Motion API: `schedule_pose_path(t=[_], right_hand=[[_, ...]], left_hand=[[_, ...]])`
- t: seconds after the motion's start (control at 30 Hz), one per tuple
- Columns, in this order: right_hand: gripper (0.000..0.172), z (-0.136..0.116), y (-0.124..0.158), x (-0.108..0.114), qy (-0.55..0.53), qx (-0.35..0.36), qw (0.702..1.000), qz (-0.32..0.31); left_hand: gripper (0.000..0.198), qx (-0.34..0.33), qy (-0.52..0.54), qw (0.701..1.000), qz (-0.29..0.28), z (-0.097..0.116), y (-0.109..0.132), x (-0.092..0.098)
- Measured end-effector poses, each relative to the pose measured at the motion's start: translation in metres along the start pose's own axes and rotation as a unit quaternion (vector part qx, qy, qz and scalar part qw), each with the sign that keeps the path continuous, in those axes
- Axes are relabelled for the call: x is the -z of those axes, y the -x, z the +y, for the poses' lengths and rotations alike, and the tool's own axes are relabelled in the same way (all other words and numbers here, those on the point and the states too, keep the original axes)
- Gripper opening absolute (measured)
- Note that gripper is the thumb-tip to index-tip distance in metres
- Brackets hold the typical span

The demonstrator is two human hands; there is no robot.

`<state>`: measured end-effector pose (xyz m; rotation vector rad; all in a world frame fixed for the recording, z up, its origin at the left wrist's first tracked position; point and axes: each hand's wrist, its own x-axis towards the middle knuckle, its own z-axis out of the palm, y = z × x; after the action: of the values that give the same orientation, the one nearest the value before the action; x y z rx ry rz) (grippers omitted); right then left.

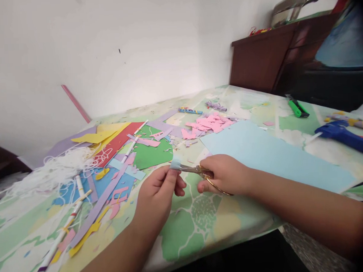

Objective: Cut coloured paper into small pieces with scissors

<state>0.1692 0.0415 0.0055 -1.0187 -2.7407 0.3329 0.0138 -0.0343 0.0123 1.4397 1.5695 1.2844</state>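
Note:
My left hand (160, 191) is closed in a pinch on a small light blue paper piece (176, 164), held just above the table. My right hand (223, 174) grips gold-handled scissors (198, 170), its fingers through the loops. The blades point left and meet the paper piece. Both hands hover near the table's front edge over a green and yellow patterned tablecloth (200, 219). A large light blue paper sheet (269, 154) lies just right of my right hand.
Coloured paper sheets, strips and scraps (119, 154) and white string (59, 169) cover the left. Pink cut-outs (211, 123) lie behind. A blue glue gun (344, 135) and a green tool (297, 108) sit at the right. A dark wooden cabinet (262, 60) stands beyond.

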Motion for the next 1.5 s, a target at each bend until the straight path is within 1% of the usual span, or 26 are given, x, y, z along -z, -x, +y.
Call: schedule_pose_path(t=[0.1,0.27,0.4,0.5,0.7,0.83,0.93,1.0,1.1,1.2,1.33,1.5], right_hand=[[0.048,0.0,0.001,-0.001,-0.007,0.021,1.0,-0.011],[0.046,-0.001,0.002,-0.002,-0.029,0.043,0.998,-0.021],[0.045,-0.002,0.002,-0.002,-0.038,0.034,0.998,-0.029],[0.045,-0.002,0.002,-0.002,-0.042,0.029,0.998,-0.035],[0.046,-0.002,0.002,0.0,-0.046,0.027,0.998,-0.043],[0.049,-0.002,0.003,0.0,-0.053,0.031,0.997,-0.041],[0.049,-0.002,0.003,-0.001,-0.061,0.037,0.997,-0.038],[0.049,-0.001,0.003,-0.001,-0.059,0.036,0.997,-0.036],[0.049,-0.001,0.003,-0.002,-0.046,0.032,0.998,-0.035],[0.05,-0.002,0.002,-0.002,-0.038,0.032,0.998,-0.042],[0.051,-0.003,0.001,-0.001,-0.036,0.029,0.998,-0.045],[0.05,-0.004,0.001,0.001,-0.037,0.023,0.998,-0.048]], left_hand=[[0.024,-0.01,-0.023,1.0,0.003,0.003,0.0,0.001],[0.023,-0.018,-0.047,0.999,-0.02,0.004,0.003,0.0],[0.021,-0.028,-0.052,0.998,-0.001,0.007,0.005,-0.002],[0.018,-0.027,-0.052,0.998,0.003,0.008,0.005,-0.003],[0.02,-0.019,-0.068,0.997,0.019,0.007,0.003,-0.006],[0.026,-0.033,-0.104,0.992,0.061,0.008,0.003,-0.006],[0.026,-0.043,-0.123,0.99,0.047,0.009,0.004,-0.006],[0.026,-0.044,-0.122,0.99,0.052,0.01,0.004,-0.008],[0.026,-0.042,-0.112,0.989,0.092,0.01,0.006,-0.012],[0.023,-0.038,-0.099,0.989,0.104,0.011,0.008,-0.015],[0.02,-0.025,-0.091,0.991,0.097,0.011,0.007,-0.014],[0.021,-0.031,-0.069,0.994,0.08,0.008,0.006,-0.013]])
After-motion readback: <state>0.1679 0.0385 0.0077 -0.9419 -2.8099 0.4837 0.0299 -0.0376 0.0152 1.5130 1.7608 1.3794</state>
